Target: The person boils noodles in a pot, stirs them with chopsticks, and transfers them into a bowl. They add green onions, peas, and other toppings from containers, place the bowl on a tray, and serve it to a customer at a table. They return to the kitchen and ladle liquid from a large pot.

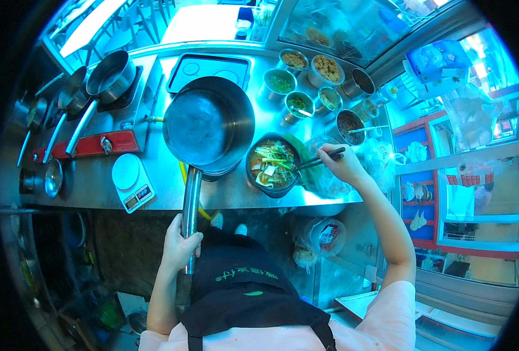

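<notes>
My left hand (181,242) grips the long metal handle of a deep saucepan (204,127), whose inside looks bare apart from a dull, wet-looking bottom. Between the fingers of my right hand (340,164) is a pair of dark chopsticks (316,160). Their tips reach the right side of a black bowl (273,191) of soup on the steel counter. Noodles, chopped green stalks and pale cubes that look like tofu (269,170) show in the broth. A green cloth or mat (310,175) lies beside the bowl, partly under plastic bags.
Several metal containers of toppings (299,103) stand behind the bowl. More pans (110,79) sit on a gas stove (143,109) at the left. A white kitchen scale (130,180) lies near the front edge. Behind the saucepan is a dark-rimmed tray (215,66); plastic bags (380,158) are right.
</notes>
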`<action>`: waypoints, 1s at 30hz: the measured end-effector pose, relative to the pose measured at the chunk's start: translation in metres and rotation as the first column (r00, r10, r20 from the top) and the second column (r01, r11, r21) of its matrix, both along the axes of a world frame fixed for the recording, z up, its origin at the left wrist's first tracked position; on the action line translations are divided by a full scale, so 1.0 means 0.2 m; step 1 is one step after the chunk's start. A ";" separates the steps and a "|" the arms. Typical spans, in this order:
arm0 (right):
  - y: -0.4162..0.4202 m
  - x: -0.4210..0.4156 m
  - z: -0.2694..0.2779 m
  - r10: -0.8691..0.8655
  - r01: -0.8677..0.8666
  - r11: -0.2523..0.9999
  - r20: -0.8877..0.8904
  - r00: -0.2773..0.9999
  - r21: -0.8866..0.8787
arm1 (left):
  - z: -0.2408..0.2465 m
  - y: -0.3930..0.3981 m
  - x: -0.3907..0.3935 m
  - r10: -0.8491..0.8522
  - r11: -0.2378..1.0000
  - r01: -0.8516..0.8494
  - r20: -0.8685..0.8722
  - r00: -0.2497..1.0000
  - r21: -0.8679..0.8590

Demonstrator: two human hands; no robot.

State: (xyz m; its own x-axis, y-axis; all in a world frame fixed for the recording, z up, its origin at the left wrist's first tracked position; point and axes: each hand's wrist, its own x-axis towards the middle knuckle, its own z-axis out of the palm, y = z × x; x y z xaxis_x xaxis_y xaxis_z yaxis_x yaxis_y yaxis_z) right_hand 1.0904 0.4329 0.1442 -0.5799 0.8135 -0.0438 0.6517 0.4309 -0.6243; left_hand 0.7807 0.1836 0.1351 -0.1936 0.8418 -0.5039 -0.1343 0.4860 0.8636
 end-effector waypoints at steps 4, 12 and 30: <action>0.01 -0.04 -0.07 -0.091 0.089 0.990 -0.009 0.996 -0.105 | 0.04 -0.03 0.01 0.024 1.000 -0.025 -0.037 0.999 -0.004; 0.05 -0.13 0.09 -0.175 0.117 0.960 -0.220 0.960 -0.253 | 0.07 -0.15 -0.05 0.112 0.994 -0.112 -0.010 0.994 0.015; -0.29 -0.29 0.09 -0.472 0.483 0.875 -0.161 0.867 0.031 | 0.33 -0.39 -1.40 0.109 0.967 -0.189 0.398 0.911 0.169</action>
State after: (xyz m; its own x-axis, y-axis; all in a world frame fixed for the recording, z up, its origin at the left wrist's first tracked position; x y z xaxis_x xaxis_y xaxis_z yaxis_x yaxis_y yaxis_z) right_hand 1.0334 0.3749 0.1621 -0.1156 0.9904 0.0754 0.6942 0.1349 -0.7070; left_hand 0.5009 0.1065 0.2017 -0.1513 0.9087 -0.3891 -0.5306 0.2574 0.8076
